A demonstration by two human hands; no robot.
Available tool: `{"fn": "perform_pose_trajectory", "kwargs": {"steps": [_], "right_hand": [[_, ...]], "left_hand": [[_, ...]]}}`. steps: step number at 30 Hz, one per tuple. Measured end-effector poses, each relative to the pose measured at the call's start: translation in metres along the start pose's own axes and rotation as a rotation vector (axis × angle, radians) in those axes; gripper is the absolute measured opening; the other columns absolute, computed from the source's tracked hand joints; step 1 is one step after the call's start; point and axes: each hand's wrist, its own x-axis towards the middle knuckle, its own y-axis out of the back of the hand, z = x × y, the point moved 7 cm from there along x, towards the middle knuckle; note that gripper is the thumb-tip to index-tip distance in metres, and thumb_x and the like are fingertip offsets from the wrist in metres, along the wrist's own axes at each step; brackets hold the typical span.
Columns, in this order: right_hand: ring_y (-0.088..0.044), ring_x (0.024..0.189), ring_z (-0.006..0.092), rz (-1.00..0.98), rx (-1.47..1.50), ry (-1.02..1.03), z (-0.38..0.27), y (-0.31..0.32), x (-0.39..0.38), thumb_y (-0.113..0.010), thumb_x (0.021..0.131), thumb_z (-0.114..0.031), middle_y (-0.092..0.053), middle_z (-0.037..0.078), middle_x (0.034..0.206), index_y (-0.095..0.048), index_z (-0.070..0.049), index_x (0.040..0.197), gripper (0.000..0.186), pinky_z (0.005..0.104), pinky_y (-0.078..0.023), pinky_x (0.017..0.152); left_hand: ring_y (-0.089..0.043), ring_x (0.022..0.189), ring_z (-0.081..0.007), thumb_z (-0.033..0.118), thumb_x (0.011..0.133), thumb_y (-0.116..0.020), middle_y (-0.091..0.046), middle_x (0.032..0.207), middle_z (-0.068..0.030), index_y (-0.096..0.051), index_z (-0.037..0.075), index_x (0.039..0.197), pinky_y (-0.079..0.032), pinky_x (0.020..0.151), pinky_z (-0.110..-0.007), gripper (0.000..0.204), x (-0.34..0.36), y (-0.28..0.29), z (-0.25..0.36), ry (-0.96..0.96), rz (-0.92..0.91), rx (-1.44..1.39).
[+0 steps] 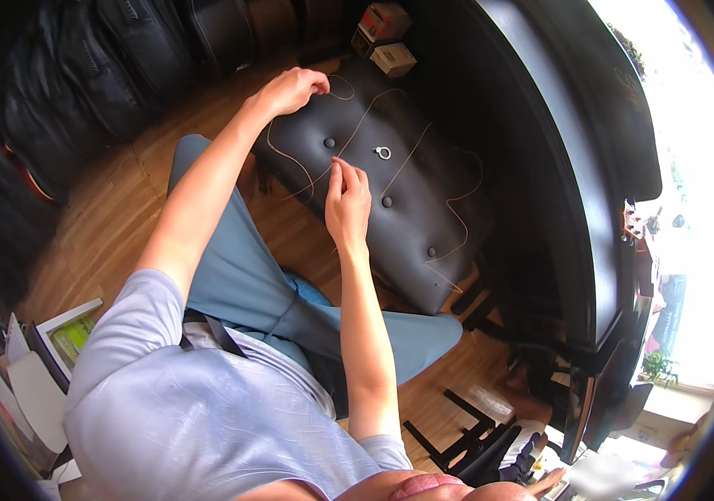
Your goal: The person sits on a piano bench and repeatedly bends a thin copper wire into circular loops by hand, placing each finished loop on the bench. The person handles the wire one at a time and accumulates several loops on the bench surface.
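Observation:
A long, thin tan cord [359,125] lies in loose bends over a black tufted bench seat [290,136]. My left hand [294,90] is over the bench's far left end, its fingers closed on the cord, part of which loops out beside the fingertips. Closer to me, my right hand [348,200] pinches the cord between thumb and fingers above the near edge of the seat. A small silver ring clasp [383,153] rests on the seat, right of my right fingertips and touched by neither hand. More cord trails across the seat's right part.
A black upright piano [540,167] stands along the bench's far right side. Small boxes [386,23] sit beyond the bench. A black leather sofa [98,75] is at the left. Wooden floor [131,179] shows around my legs, and a black metal stand [465,434] is at lower right.

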Motion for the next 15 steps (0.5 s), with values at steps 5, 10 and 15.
{"fn": "perform_pose_trajectory", "kwargs": {"steps": [5, 10, 15], "right_hand": [[-0.067, 0.092, 0.0308, 0.054, -0.249, -0.044, -0.005, -0.016, 0.022, -0.064, 0.097, -0.027, -0.064, 0.013, 0.109, -0.06, -0.009, 0.128, 0.036, 0.0428, -0.055, 0.08], [-0.069, 0.09, 0.0364, 0.138, -0.351, -0.027, 0.0, -0.017, 0.039, -0.06, 0.094, -0.012, -0.063, 0.017, 0.11, -0.055, -0.008, 0.129, 0.036, 0.0463, -0.056, 0.076], [-0.068, 0.088, 0.0362, 0.282, -0.346, -0.055, -0.003, 0.025, 0.033, -0.058, 0.092, -0.007, -0.063, 0.016, 0.107, -0.062, -0.006, 0.122, 0.03, 0.0456, -0.056, 0.077]], "left_hand": [[-0.07, 0.098, -0.0335, 0.007, 0.095, -0.059, -0.074, 0.104, -0.015, -0.072, 0.004, 0.108, -0.054, 0.086, -0.04, 0.018, 0.024, -0.013, 0.006, -0.025, -0.017, -0.053], [-0.07, 0.099, -0.0334, 0.007, 0.095, -0.059, -0.074, 0.105, -0.0147, -0.072, 0.005, 0.107, -0.054, 0.087, -0.04, 0.018, 0.039, -0.023, 0.016, -0.106, -0.033, -0.081], [-0.07, 0.097, -0.0335, 0.006, 0.095, -0.058, -0.074, 0.103, -0.0145, -0.074, 0.007, 0.107, -0.055, 0.086, -0.041, 0.019, 0.047, -0.026, 0.017, -0.135, 0.038, -0.116]]}}
